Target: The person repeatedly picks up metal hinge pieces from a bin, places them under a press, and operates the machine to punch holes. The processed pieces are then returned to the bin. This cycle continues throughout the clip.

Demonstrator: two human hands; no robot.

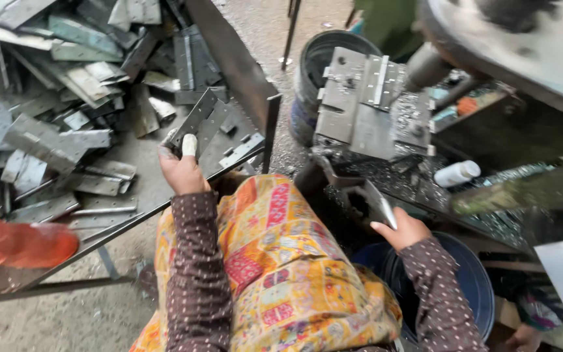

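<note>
Hands at work as we looked down, our left hand (180,171) gripping a flat grey perforated metal plate (198,120) over the heaped scrap tray (131,195), our right hand (404,229) pinching a thin shiny metal strip (380,203) above the blue plastic bucket (474,280).

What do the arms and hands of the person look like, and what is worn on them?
Both arms are covered by long sleeves of dark brown cloth with small pale dots, reaching to the wrists. The left hand and the right hand are bare, with no gloves. No rings, bracelets or watch can be seen. The left thumb appears to have a pale wrap or cover.
</note>
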